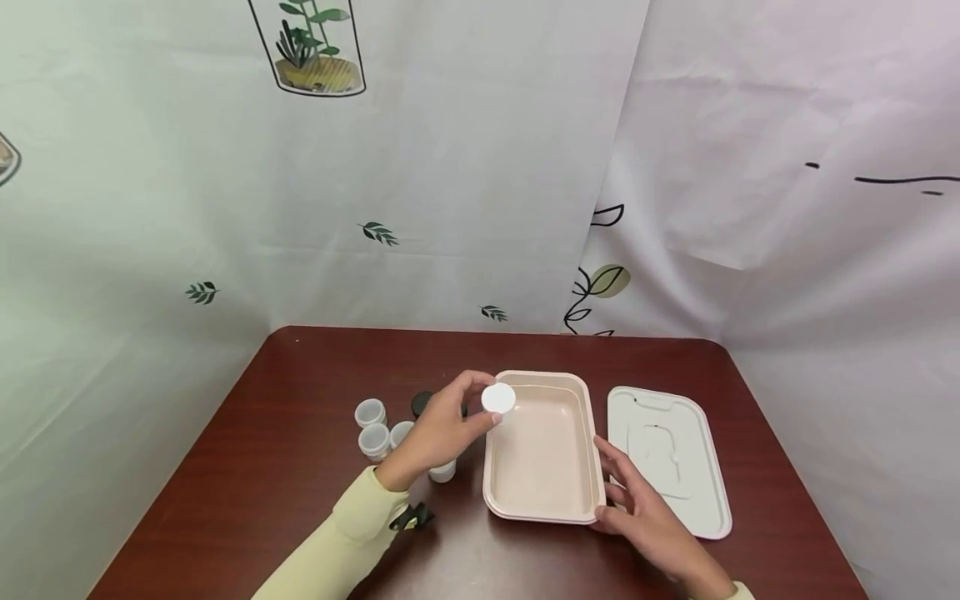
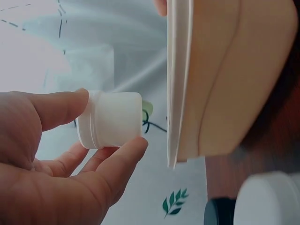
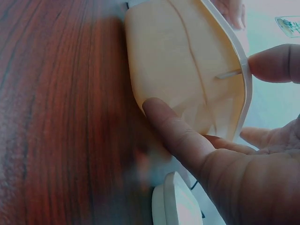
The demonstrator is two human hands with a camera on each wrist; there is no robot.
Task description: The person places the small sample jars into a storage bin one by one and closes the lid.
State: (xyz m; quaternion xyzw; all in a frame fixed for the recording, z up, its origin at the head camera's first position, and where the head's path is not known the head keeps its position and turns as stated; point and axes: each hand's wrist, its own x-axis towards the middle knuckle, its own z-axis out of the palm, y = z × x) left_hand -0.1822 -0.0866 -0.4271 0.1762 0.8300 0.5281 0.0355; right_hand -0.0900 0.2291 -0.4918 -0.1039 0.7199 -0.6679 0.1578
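Between thumb and fingers, my left hand [image 1: 444, 423] holds a small round jar [image 2: 119, 118] with a white lid [image 1: 498, 398]. It is above the left rim of a beige rectangular container [image 1: 546, 450], whose inside looks bare. The right hand [image 1: 641, 512] grips that container at its near right corner. In the right wrist view the thumb [image 3: 276, 63] lies at the rim and a finger [image 3: 173, 124] goes along the outer wall. Several small pale jars [image 1: 373, 440] stand left of the container, partly hidden behind the left hand and wrist.
A white rectangular lid [image 1: 671, 462] lies flat to the right of the container. Near the left hand a black round item [image 1: 422, 403] is partly covered. The dark red table [image 1: 247, 483] reaches back to a printed white cloth [image 1: 465, 167].
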